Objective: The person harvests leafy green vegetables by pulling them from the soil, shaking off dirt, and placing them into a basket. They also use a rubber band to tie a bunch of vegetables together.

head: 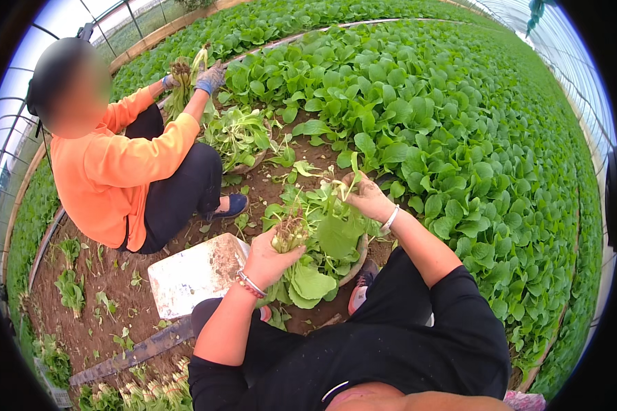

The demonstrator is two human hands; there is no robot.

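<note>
My left hand (pixel 273 259) is closed around a bunch of leafy greens (pixel 293 234), its muddy roots pointing up and its broad leaves hanging below. To the right and a little farther off, my right hand (pixel 367 197) grips a leafy green plant (pixel 354 177) by the stalk, with pale stems and a leaf showing beside the fingers. Under both hands sits a round basin (pixel 361 259) heaped with loose leafy greens (pixel 334 231). The leaves cover most of its rim.
A dirty white foam box (pixel 195 277) stands left of my knee. Across from it a co-worker in an orange top (pixel 128 159) squats, holding greens (pixel 182 85) in gloved hands by another filled basin (pixel 252 163). Dense growing greens (pixel 442 128) fill the right. Tied bunches (pixel 154 393) lie lower left.
</note>
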